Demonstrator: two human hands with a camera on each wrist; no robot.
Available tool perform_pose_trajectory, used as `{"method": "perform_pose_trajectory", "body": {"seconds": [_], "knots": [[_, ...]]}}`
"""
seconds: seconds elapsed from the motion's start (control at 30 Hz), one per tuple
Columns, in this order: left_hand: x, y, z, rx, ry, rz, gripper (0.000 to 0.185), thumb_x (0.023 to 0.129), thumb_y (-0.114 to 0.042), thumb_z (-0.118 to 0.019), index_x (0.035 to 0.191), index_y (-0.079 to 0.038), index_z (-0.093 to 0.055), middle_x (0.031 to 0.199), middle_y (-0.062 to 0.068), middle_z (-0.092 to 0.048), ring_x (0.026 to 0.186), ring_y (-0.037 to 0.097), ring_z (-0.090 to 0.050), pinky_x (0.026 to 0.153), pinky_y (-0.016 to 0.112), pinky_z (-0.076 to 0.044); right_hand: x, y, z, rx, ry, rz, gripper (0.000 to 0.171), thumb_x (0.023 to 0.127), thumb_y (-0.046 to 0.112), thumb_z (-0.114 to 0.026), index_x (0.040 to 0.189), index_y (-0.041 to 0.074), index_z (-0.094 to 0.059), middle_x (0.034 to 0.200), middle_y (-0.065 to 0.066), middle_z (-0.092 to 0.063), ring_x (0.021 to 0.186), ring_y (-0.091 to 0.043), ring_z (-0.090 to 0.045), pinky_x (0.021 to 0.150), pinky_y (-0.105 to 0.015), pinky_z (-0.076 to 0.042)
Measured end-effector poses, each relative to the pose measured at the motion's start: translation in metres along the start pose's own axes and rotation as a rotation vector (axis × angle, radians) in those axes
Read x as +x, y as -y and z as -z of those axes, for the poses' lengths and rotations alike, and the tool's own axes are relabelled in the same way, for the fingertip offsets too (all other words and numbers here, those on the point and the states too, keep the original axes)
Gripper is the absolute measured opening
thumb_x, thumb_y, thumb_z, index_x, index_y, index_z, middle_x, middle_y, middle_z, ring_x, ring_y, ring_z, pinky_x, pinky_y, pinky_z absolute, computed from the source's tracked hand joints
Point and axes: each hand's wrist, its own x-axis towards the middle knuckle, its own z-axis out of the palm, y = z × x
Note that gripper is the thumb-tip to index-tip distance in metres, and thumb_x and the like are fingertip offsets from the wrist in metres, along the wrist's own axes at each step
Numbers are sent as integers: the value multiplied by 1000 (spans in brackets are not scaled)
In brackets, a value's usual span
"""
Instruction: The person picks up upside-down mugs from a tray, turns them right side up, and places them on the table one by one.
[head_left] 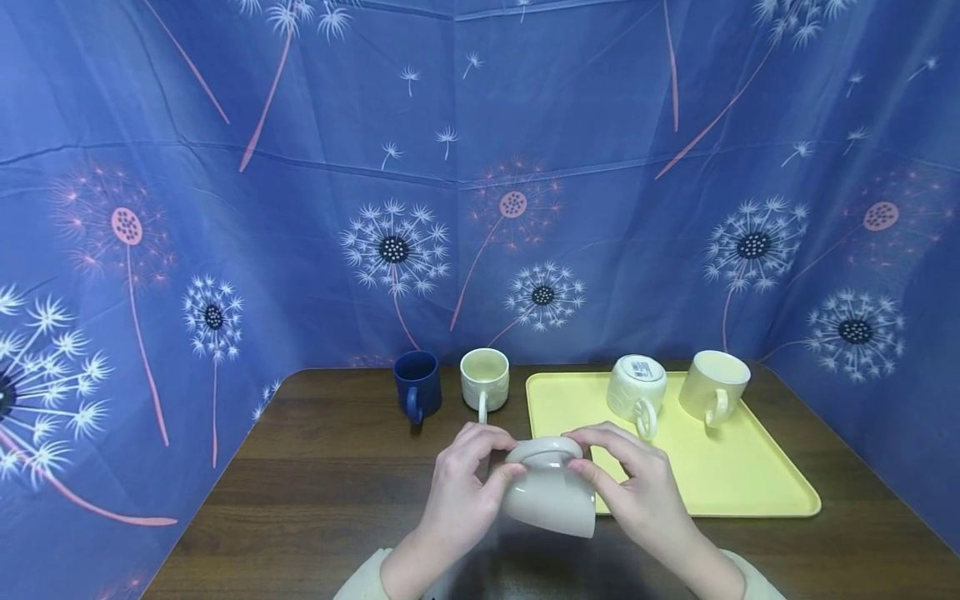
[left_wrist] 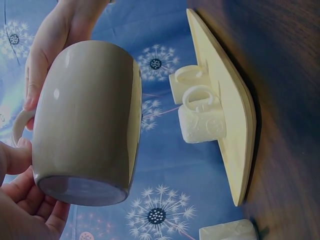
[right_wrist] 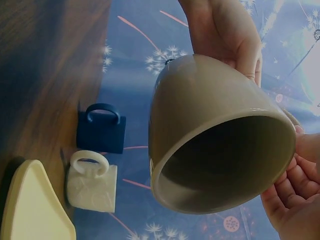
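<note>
Presently, a smooth beige ceramic mug [head_left: 550,492] is held on its side above the dark brown wooden table [head_left: 315,475], just off the near-left corner of the flat pale yellow plastic tray [head_left: 720,479]. Its long axis lies roughly level and runs across the person's body: the open mouth is turned toward the right hand [head_left: 637,483] and slightly toward the person, the flat base toward the left hand [head_left: 461,492], and the handle points up and away. The left hand is curled about the base end, its fingers wrapped over the mug's wall and its thumb near the handle. The right hand is likewise curled, its fingertips pinching the handle and rim from the other side. Behind, a dark blue mug [head_left: 417,385] and a cream embossed mug [head_left: 484,379] stand on the table, while an upturned cream embossed mug [head_left: 637,390] and an upright cream mug [head_left: 714,387] rest on the tray.
</note>
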Motion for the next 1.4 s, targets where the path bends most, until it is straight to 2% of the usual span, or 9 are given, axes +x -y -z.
{"method": "perform_pose_trajectory", "body": {"seconds": [0.17,0.3,0.53,0.67,0.87,1.1,1.3,1.4], "knots": [[0,-2,1,-15,16,5,19,75,-15,-77,91,-12,-68,91,-3,-66,84,12,-59,70,25,-49,3,1,2,1,14,9,40,68,-7,-77,104,9,-68,89,2,-67,82,-6,-59,77,-14,-46],[-1,-4,2,-35,37,35,18,77,-17,-76,92,-14,-68,92,-4,-66,86,11,-59,71,25,-49,5,1,3,7,20,28,41,67,-7,-77,104,8,-68,89,1,-67,82,-6,-59,78,-15,-47],[0,-7,4,-36,50,37,20,77,-18,-76,94,-13,-67,93,-3,-66,86,13,-60,70,23,-48,10,4,7,-11,43,37,38,68,-4,-78,103,9,-68,92,0,-69,86,-6,-63,79,-14,-47],[0,-9,7,-52,84,76,18,78,-19,-76,93,-15,-67,92,-5,-66,84,12,-59,69,20,-47,13,5,9,-22,70,48,38,69,-3,-78,104,11,-68,94,1,-69,86,-7,-64,79,-15,-48],[2,-11,13,-98,208,203,16,76,-19,-78,89,-19,-67,90,-12,-64,83,9,-59,74,24,-49,17,4,12,-24,126,83,37,71,-1,-78,104,13,-68,94,4,-68,86,-6,-63,80,-14,-48],[6,-9,20,-114,344,248,20,74,-16,-80,90,-18,-68,89,-11,-64,83,7,-60,80,25,-50,21,0,14,13,204,142,31,75,3,-76,104,13,-68,94,4,-68,86,-7,-63,82,-14,-47],[14,-9,30,-199,475,347,20,80,-25,-75,96,-17,-68,91,-7,-67,84,8,-62,79,29,-52,22,-4,14,29,265,184,29,78,4,-74,105,14,-68,95,5,-68,86,-7,-62,80,-15,-47],[20,-9,34,-236,533,381,21,82,-24,-74,98,-13,-68,90,-2,-68,81,7,-61,77,29,-52,23,-6,13,31,281,212,27,78,5,-73,104,13,-67,95,5,-67,86,-7,-61,80,-15,-47]]}}
